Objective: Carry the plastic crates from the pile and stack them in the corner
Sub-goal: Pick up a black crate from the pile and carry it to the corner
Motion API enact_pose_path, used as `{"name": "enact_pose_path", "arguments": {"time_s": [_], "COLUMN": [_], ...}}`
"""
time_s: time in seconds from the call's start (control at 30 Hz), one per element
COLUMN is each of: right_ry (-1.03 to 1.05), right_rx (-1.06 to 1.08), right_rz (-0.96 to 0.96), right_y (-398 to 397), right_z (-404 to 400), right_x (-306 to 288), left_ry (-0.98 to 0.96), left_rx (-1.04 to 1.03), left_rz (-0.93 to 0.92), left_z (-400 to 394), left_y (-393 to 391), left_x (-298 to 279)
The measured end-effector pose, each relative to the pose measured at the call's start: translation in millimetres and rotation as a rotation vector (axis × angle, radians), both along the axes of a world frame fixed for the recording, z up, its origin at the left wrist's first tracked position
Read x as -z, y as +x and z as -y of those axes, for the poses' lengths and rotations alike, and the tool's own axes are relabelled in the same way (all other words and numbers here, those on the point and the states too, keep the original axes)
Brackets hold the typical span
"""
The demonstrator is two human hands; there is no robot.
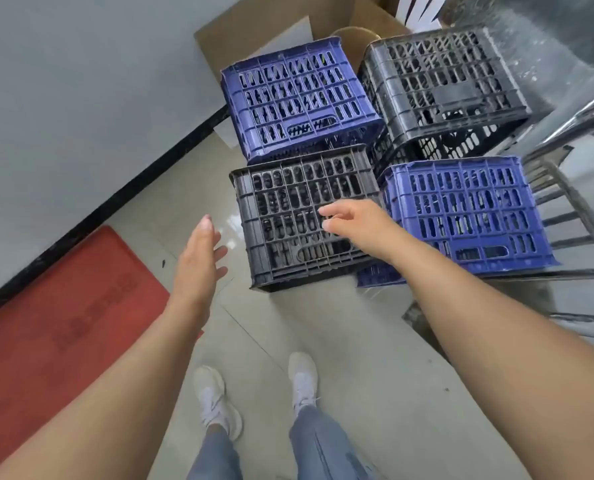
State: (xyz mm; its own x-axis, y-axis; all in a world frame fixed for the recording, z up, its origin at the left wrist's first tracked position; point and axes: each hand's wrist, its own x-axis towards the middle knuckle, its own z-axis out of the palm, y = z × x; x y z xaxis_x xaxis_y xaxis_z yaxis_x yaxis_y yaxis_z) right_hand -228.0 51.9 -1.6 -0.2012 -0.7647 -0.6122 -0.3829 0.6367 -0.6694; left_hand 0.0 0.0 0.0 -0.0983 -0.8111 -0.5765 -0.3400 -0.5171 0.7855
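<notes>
Head view: cardboard box (254, 36) behind crates (299, 98).

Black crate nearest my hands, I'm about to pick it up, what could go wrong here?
1. Neither the left hand nor the right hand grips the near black crate yet; a one-sided grab could tip it.
2. It sits tight against the blue crates, so lifting may drag or topple them.
3. The red mat lies beside your feet, a possible trip hazard when carrying.
</notes>
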Motion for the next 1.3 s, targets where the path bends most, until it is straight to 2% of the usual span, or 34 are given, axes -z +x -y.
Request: {"name": "enact_pose_path", "arguments": {"time_s": [0.27,0.5,0.63,0.73,0.83,1.03,1.23,1.3], "right_ry": [0.198,0.270,0.210,0.121,0.041,-0.167,-0.282,-0.274], "right_rx": [-0.479,-0.759,-0.733,-0.626,-0.607,-0.577,-0.432,-0.377], "right_rz": [-0.353,-0.609,-0.576,-0.495,-0.463,-0.750,-0.905,-0.890], "right_y": [12,33,41,53,83,147,201,215], "right_z": [7,1,1,1,1,-1,8,15], "right_x": [75,138,157,157,152,162,178,172], "left_ry": [0.042,0.077,0.085,0.099,0.147,0.182,0.269,0.305], "left_rx": [-0.068,-0.098,-0.119,-0.170,-0.252,-0.370,-0.481,-0.524], "left_rz": [0.018,0.005,-0.014,-0.024,-0.045,-0.083,-0.113,-0.138], "left_z": [-4,-2,1,3,7,8,-4,-10], "left_y": [6,26,43,60,82,131,179,191], "left_x": [53,95,113,127,142,166,232,252]}}
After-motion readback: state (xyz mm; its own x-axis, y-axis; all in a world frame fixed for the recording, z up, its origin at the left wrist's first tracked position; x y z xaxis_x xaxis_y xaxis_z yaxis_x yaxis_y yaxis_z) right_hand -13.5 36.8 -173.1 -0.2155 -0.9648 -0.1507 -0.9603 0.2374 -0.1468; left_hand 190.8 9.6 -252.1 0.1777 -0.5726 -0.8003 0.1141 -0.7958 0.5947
